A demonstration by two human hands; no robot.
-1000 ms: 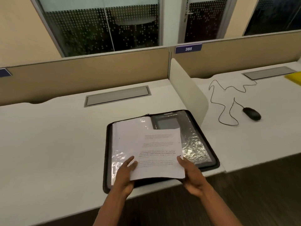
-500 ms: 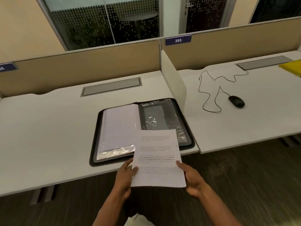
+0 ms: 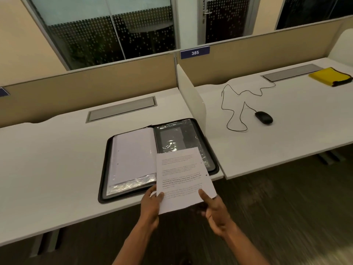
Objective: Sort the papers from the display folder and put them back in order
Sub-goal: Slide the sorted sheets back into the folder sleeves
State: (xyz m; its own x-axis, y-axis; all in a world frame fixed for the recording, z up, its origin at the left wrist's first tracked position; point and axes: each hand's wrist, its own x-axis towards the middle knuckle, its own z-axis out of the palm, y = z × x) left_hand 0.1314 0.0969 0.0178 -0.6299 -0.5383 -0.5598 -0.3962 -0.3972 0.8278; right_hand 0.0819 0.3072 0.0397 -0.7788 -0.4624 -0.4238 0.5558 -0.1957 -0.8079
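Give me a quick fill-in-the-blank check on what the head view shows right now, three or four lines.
1. Both hands, left and right, hold one printed ____ by its near edge.
2. The display folder lies ____ on the white desk.
3. The blue plate on the partition reads ____.
4. The neighbouring desk holds a black mouse and a ____ cloth.

Missing words: sheet of paper; open; 385; yellow

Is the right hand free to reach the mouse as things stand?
Probably not yet: the right hand grips the paper, and the white divider stands between the folder and the mouse.
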